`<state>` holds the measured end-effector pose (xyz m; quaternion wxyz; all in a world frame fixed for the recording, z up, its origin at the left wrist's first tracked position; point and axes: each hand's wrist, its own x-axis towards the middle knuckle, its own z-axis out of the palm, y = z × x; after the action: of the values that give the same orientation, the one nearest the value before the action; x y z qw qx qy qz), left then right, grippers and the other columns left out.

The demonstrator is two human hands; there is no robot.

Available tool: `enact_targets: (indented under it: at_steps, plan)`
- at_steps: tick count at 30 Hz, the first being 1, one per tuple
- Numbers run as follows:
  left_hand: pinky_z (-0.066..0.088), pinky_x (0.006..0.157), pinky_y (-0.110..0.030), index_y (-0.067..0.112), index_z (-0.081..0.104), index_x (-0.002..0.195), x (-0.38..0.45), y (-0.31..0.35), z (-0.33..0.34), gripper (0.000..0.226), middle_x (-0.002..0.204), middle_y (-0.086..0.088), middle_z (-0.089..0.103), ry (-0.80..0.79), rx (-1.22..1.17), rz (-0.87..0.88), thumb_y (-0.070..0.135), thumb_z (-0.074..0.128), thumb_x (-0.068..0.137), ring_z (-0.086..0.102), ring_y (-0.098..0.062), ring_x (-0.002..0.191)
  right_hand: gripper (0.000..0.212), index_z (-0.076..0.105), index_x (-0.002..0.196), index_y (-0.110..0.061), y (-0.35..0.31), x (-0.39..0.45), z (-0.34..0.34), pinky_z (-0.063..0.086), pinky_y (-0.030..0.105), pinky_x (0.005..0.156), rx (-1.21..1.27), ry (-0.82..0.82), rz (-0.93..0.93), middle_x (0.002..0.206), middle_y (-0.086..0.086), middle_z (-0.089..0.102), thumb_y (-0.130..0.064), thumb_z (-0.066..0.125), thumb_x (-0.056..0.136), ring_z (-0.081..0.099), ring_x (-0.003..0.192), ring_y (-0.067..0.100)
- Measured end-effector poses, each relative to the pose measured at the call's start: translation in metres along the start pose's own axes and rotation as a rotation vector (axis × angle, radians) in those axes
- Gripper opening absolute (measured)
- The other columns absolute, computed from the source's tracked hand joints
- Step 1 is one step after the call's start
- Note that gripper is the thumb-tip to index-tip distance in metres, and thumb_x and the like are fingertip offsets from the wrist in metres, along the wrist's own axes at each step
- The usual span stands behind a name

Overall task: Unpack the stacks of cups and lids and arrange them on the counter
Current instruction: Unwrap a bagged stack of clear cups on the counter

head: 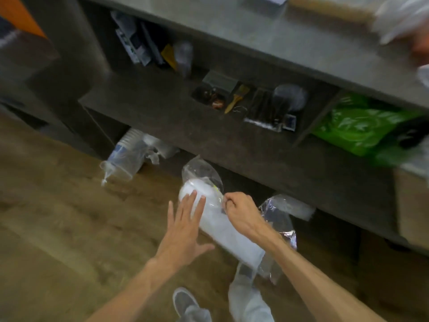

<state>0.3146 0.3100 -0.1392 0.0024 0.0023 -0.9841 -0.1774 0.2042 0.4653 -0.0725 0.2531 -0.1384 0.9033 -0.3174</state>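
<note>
A long white stack of lids in a clear plastic sleeve (222, 228) hangs tilted above the wooden floor, in front of the counter's bottom shelf. My right hand (241, 212) pinches the sleeve near its upper end. My left hand (185, 226) is spread flat, its fingertips touching the sleeve's left side. A second bagged stack of clear cups (125, 156) lies half out of the bottom shelf at the left. Another clear bag (287, 208) sticks out of that shelf to the right. The grey counter top (267, 36) runs across the top.
The middle shelf (162, 108) holds a paintbrush (236, 97), small boxes and a clear container. A green plastic bag (357, 129) fills the right compartment. White bagged items sit at the counter's far right (399, 17). My shoe (183, 300) and leg are below on the floor.
</note>
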Motion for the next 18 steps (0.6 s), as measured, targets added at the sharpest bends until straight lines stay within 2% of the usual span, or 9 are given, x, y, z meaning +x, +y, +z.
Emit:
enact_targets:
  at_steps: [2,4,7,9,11,13,16,18]
  plan:
    - [0.020,0.116,-0.068,0.012,0.008,0.159,0.015,0.034,-0.030,0.129,0.164,-0.016,0.013,0.158,0.037,0.130,0.068,0.077,0.065,0.018,-0.036,0.152,0.048,0.051,0.049,-0.029,-0.006,-0.019,-0.041,0.038,0.036,0.060,0.056,-0.002,-0.019,0.054,-0.008,0.047,-0.005,0.042,0.089,0.047,0.061,0.019]
    - [0.016,0.119,-0.066,0.011,0.002,0.159,0.037,0.073,-0.062,0.121,0.163,-0.019,0.014,0.289,0.046,0.199,0.069,0.066,0.073,0.018,-0.038,0.152,0.050,0.047,0.045,-0.027,-0.012,-0.037,-0.085,0.032,0.028,0.056,0.062,-0.016,-0.068,0.047,-0.009,0.039,-0.002,0.042,0.088,0.037,0.055,0.011]
    - [0.014,0.120,-0.064,0.006,0.014,0.155,0.068,0.132,-0.101,0.130,0.163,-0.018,0.016,0.315,0.104,0.292,0.068,0.080,0.061,0.014,-0.035,0.153,0.043,0.042,0.049,-0.021,-0.016,-0.068,-0.149,0.032,0.025,0.056,0.062,-0.030,-0.162,0.046,-0.011,0.040,0.001,0.044,0.085,0.036,0.053,0.008]
    - [0.012,0.122,-0.061,0.007,0.022,0.153,0.084,0.169,-0.118,0.125,0.160,-0.013,0.024,0.323,0.113,0.368,0.066,0.082,0.061,0.020,-0.031,0.152,0.046,0.043,0.050,-0.024,-0.011,-0.092,-0.191,0.032,0.019,0.056,0.082,-0.016,-0.230,0.047,-0.013,0.042,0.004,0.045,0.086,0.039,0.052,0.006]
    - [0.010,0.123,-0.059,0.011,0.034,0.146,0.100,0.209,-0.128,0.106,0.149,-0.006,0.039,0.367,0.084,0.426,0.062,0.081,0.066,0.036,-0.026,0.144,0.043,0.046,0.052,-0.021,-0.002,-0.115,-0.231,0.035,0.023,0.056,0.086,0.002,-0.299,0.052,-0.010,0.043,0.005,0.046,0.087,0.040,0.053,0.006]
    - [0.018,0.120,-0.062,0.015,0.045,0.138,0.120,0.255,-0.137,0.085,0.136,-0.002,0.050,0.406,0.078,0.455,0.058,0.076,0.072,0.046,-0.022,0.132,0.044,0.050,0.054,-0.022,0.013,-0.134,-0.270,0.038,0.026,0.057,0.074,0.052,-0.341,0.055,-0.009,0.046,0.003,0.047,0.090,0.042,0.055,0.006]
    - [0.026,0.115,-0.061,0.018,0.051,0.129,0.150,0.326,-0.146,0.070,0.129,0.003,0.053,0.431,0.042,0.444,0.055,0.075,0.074,0.049,-0.019,0.122,0.047,0.042,0.050,-0.021,0.040,-0.156,-0.331,0.035,0.023,0.056,0.103,0.179,-0.370,0.050,-0.012,0.044,0.005,0.045,0.088,0.039,0.054,0.006]
    - [0.025,0.115,-0.062,0.020,0.051,0.125,0.169,0.365,-0.151,0.067,0.127,0.004,0.054,0.443,0.033,0.449,0.052,0.078,0.072,0.050,-0.019,0.119,0.038,0.042,0.054,-0.012,0.058,-0.168,-0.366,0.037,0.033,0.059,0.137,0.259,-0.389,0.055,-0.008,0.043,0.001,0.044,0.089,0.037,0.057,0.007]
